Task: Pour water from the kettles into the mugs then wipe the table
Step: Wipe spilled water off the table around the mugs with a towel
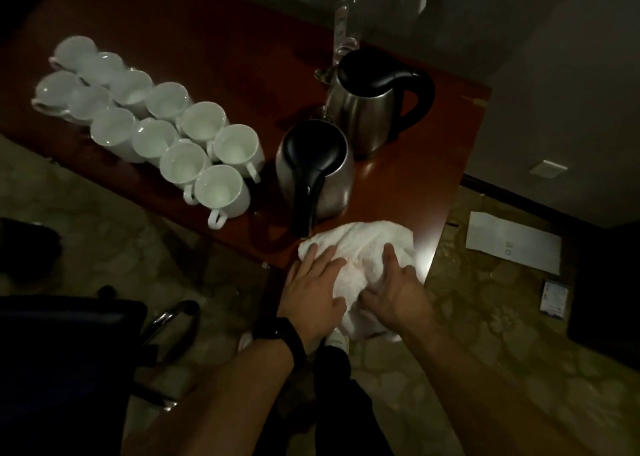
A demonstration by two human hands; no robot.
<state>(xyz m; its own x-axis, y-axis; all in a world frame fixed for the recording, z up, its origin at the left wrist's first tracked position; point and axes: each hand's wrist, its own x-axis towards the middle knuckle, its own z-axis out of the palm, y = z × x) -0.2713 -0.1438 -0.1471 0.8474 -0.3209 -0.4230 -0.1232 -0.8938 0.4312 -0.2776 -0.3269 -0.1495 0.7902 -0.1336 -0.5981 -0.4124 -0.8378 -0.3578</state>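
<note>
Both hands lie on a crumpled white cloth [363,247] at the near right corner of the table [214,50], and part of the cloth hangs over the near edge toward the person. The left hand [311,285], with a black band at the wrist, presses down with flat, spread fingers. The right hand [398,289] also rests on the cloth with its fingers stretched out, gripping nothing. Just behind the cloth stands a steel kettle [318,175] with a black lid, its black handle pointing at the cloth and nearly touching it. A second kettle [367,112] stands just beyond it, nearer the right edge, with its handle turned toward that edge. A clear bottle [346,22] with a white cap stands behind it at the far edge. The white mugs [183,164] are packed in close rows along the near edge to the left, well apart from the cloth. A sheet of paper [512,244] lies on the carpet to the right.
</note>
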